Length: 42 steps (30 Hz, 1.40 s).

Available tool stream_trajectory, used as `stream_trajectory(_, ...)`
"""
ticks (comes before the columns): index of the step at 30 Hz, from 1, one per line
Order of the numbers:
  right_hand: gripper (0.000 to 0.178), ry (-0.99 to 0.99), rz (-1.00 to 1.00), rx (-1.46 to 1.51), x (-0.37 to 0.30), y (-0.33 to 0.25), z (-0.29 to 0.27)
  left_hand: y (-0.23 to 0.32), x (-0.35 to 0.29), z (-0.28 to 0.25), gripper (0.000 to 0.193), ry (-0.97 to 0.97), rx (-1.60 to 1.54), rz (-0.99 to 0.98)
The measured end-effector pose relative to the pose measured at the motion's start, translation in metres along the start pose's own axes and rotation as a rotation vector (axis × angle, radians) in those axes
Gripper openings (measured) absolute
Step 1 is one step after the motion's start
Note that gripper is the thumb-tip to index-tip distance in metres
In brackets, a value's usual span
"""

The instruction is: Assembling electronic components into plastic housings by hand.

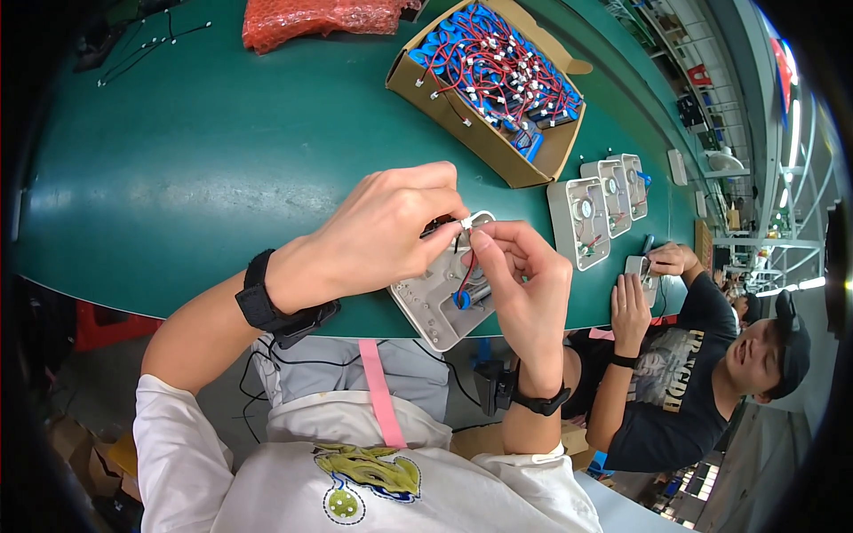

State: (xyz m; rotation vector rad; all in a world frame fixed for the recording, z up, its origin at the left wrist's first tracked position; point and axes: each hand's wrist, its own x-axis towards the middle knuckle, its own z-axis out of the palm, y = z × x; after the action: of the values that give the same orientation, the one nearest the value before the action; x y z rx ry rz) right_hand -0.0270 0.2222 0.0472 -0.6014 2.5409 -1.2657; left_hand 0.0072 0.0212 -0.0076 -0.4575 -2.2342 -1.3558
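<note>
A light grey plastic housing [425, 302] lies open side up at the table's near edge, under my hands. Inside it rests a battery whose blue end [461, 300] shows; red and black wires [469, 269] rise from it. My left hand [391, 226] is closed, thumb and forefinger pinching at a small white connector [467, 223] above the housing, with black wires behind the fingers. My right hand [530, 284] meets it there, its fingertips pinched on the battery's wires just below the connector. Whether two connector halves are joined cannot be made out. My right hand hides part of the housing.
A cardboard box [462, 133] of blue batteries with red and black leads stands beyond my hands. Several similar housings [579, 222] stand to the right. Red bubble wrap [320, 19] lies at the back. At right, a co-worker's hands [631, 306] handle another housing.
</note>
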Motion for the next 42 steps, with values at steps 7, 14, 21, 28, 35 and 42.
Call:
stream_trajectory(7,0.011,0.133,-0.056,-0.042,-0.002,0.007,-0.019,0.002,0.003,-0.002,0.015,-0.030,-0.040,-0.048)
stream_trajectory(14,0.016,0.083,-0.162,-0.167,-0.006,0.015,-0.036,0.004,0.005,-0.003,0.016,-0.062,-0.094,-0.111)
stream_trajectory(21,0.026,0.005,-0.260,-0.226,-0.006,0.014,-0.036,0.007,0.006,-0.002,0.012,-0.042,-0.119,-0.127)
stream_trajectory(28,0.032,-0.141,-0.175,-0.263,0.009,0.004,-0.040,0.009,0.008,-0.003,0.012,-0.061,-0.114,-0.127)
stream_trajectory(35,0.030,-0.300,-0.322,-0.317,0.025,0.002,-0.047,0.010,0.008,-0.003,0.012,-0.060,-0.111,-0.118)
stream_trajectory(42,0.017,-0.275,-0.249,-0.271,0.012,-0.003,-0.061,0.005,0.007,-0.001,0.016,-0.047,-0.093,-0.092)
